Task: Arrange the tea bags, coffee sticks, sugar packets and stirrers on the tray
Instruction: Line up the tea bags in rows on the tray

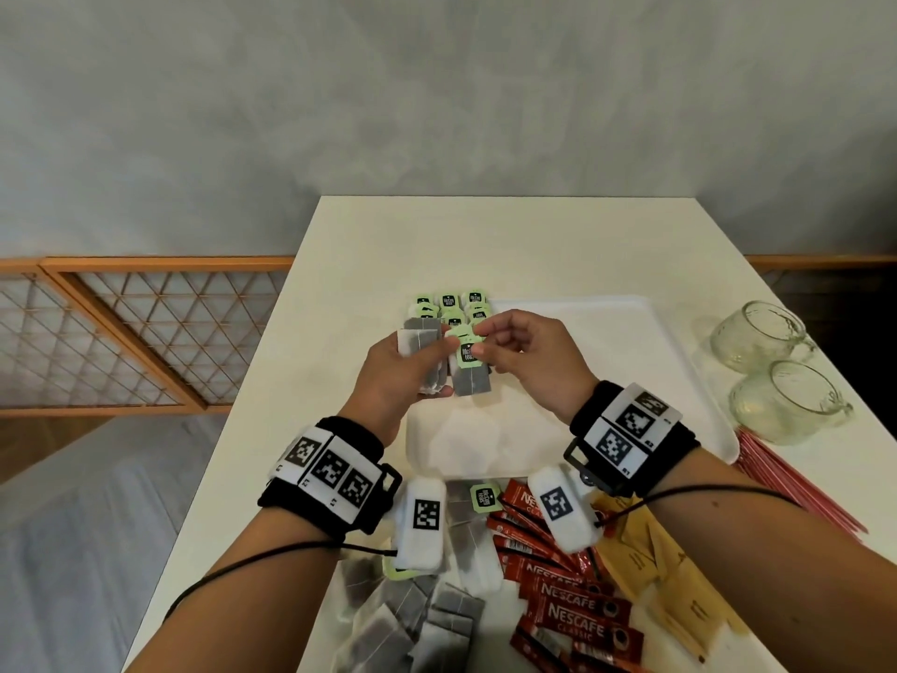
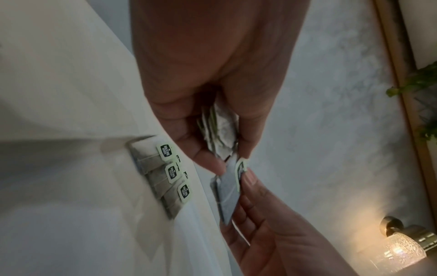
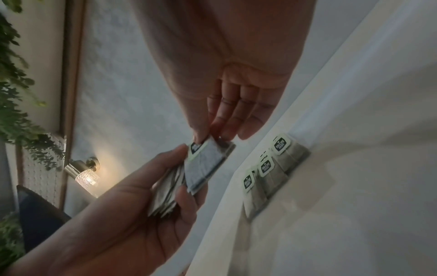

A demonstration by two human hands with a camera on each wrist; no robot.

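Above the white tray [image 1: 606,332], my left hand [image 1: 407,366] grips a stack of grey tea bags [image 1: 421,352], also seen edge-on in the left wrist view as the stack [image 2: 220,130]. My right hand [image 1: 514,352] pinches a single tea bag [image 1: 471,376] by its green tag, right beside the stack; the same tea bag [image 3: 205,164] hangs between thumb and fingers. Rows of tea bags with green tags [image 1: 451,306] lie in the tray's far left corner, seen again as rows [image 2: 165,173] and rows [image 3: 272,168].
Near the table's front edge lie loose tea bags [image 1: 427,614], red coffee sticks [image 1: 577,609] and tan sugar packets [image 1: 670,575]. Red stirrers [image 1: 796,483] lie right of the tray. Two glass mugs [image 1: 772,371] stand at the right edge of the white table [image 1: 340,284].
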